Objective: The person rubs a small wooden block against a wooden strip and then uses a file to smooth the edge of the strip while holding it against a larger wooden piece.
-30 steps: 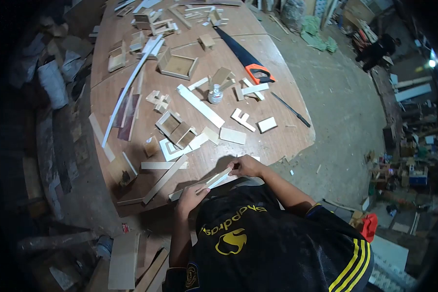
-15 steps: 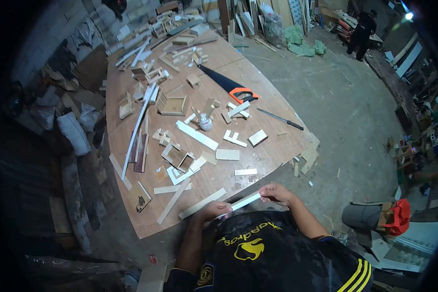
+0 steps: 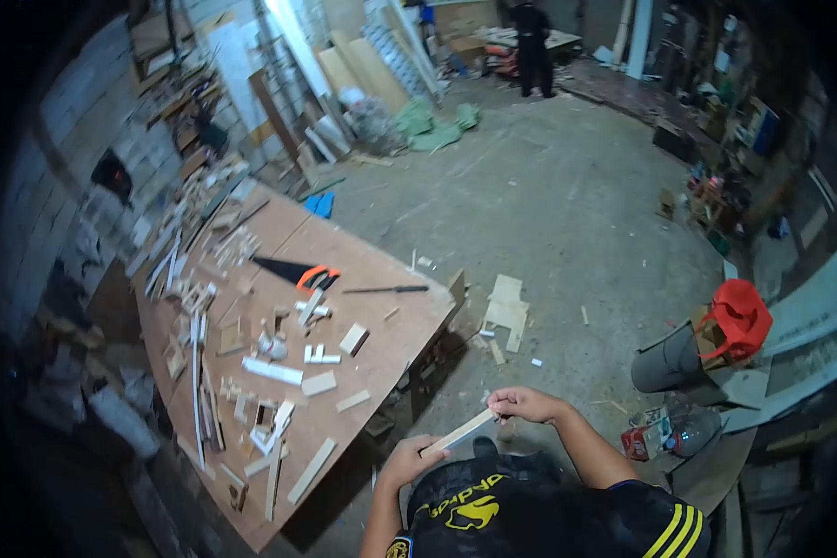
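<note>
Both forearms come up from the bottom edge and bend inward, meeting in front of the chest. The left hand (image 3: 407, 460) is curled closed around the lower end of a thin pale wood strip (image 3: 458, 432), knuckles turned toward the bench. The right hand (image 3: 525, 405) sits higher, wrist bent, and pinches the strip's upper end between thumb and fingers. The strip spans the gap between the two hands, tilted so it rises from left to right. It is held in the air, clear of the bench and over the concrete floor (image 3: 549, 205).

The bench (image 3: 381, 279), a plywood board, lies off to the left, well apart from the hands. It is scattered with small wood blocks and slats. A handsaw (image 3: 299, 272) with an orange handle lies on it, with a slim dark tool (image 3: 386, 289) just beside. Flat offcuts (image 3: 507, 312) lie on the floor beyond the bench's edge. To the right a grey bucket (image 3: 665, 358) lies tipped with a red bag (image 3: 739, 316) at its mouth. Far back, another person (image 3: 533, 46) stands in dark clothes
</note>
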A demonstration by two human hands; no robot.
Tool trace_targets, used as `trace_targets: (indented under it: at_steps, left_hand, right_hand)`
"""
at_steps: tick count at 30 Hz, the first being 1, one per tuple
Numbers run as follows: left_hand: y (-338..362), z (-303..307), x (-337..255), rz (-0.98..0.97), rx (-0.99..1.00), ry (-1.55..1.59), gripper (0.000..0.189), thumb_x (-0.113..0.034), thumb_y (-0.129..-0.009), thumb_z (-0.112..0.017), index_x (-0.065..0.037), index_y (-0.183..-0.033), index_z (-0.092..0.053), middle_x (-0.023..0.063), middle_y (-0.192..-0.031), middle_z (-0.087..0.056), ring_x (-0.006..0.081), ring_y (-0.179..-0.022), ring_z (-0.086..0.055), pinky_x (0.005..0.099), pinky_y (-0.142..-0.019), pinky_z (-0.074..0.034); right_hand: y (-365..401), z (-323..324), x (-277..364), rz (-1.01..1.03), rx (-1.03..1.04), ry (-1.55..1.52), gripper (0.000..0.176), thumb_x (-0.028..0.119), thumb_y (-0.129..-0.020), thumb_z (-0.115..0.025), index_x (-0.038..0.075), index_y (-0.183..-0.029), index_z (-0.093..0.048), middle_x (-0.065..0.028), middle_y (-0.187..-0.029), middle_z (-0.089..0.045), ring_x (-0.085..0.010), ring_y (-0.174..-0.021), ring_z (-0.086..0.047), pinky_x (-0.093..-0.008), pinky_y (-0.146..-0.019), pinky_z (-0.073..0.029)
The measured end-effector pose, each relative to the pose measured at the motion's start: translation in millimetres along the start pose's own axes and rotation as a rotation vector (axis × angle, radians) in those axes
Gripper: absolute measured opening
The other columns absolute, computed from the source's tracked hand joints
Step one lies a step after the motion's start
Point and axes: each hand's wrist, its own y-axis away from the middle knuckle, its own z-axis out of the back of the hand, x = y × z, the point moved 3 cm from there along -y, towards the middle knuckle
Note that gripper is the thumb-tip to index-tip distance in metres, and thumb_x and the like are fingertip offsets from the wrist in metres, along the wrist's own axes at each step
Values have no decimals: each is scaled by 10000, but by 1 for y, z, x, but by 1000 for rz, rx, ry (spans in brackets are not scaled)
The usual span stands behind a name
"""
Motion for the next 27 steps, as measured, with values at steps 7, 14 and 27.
trace_targets:
  at_steps: [7,14,27]
  left_hand:
    - [-36,-25,-44,-165,128,-68,361,-337,-942,-688,-20,-1114,-704,55,-784,-628,126,-685,-585,297,-641,-470]
    - [-26,-27,-47,-154,-3,2,389,-348,-975,-640,-33,-1201,-682,58,-792,-664,110,-687,-567,288,-651,-478]
    - [75,74,22,3,-467,115,400,-356,-993,-607,-27,-1213,-662,99,-838,-695,149,-753,-633,311,-733,-509]
  right_hand:
    - [36,5,-31,157,-115,-196,213,258,-1039,-559,55,-1093,-591,13,-924,-592,-83,-859,-589,-257,-813,-496]
    - [25,-19,-29,164,-226,-316,198,226,-1035,-562,53,-1122,-602,-4,-951,-631,-86,-868,-613,-267,-783,-519]
    - [-114,-131,50,162,-106,244,177,165,-1003,-611,4,-1061,-656,-16,-952,-671,-95,-896,-630,-254,-828,-510]
